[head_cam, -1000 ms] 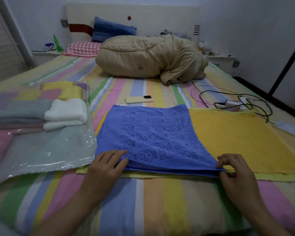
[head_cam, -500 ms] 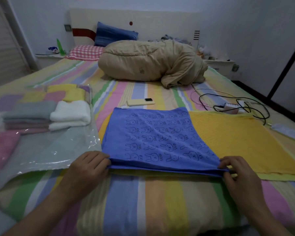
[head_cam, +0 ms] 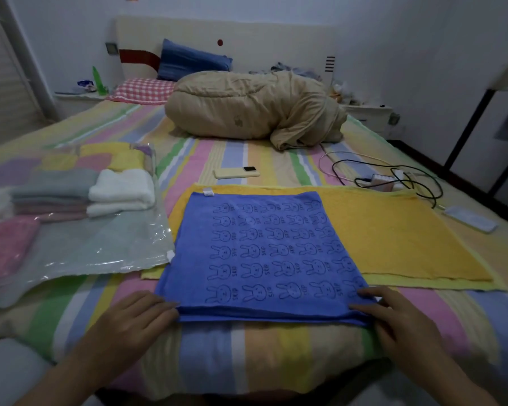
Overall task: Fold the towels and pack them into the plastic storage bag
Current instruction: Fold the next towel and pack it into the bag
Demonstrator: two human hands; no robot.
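Head view: blue bunny towel [head_cam: 264,253] sits at 12 o'clock from both my hands, already doubled over, lying on top of the left half of the yellow towel [head_cam: 393,230], which is spread flat on the striped bed [head_cam: 247,356]. Left hand [head_cam: 135,320] is at the towel's near-left corner, fingers curled onto the near edge; right hand [head_cam: 393,315] is at the near-right corner, fingers lying over the edge. Looks like both are grasping the near hem, though I can't see under the fingers, so the exact pinch is unclear. Blue towel is roughly square now; its near hem runs 9-to-3 between my hands, and both hands are equally near it, one per corner. My read: next fold turns on that axis, either lifting the near hem away toward 12 or bringing one corner across to the other. Plastic storage bag [head_cam: 100,250] lies at 10 o'clock from my left hand, just beside the blue towel, so the left hand is nearer for packing. Count: one blue towel, one yellow towel unfolded, one bag, and about six or seven folded towels in or at the bag (white, grey, pink, yellow, others stacked), exact number hard to tell through the plastic. Two towels left to pack by my judgement.
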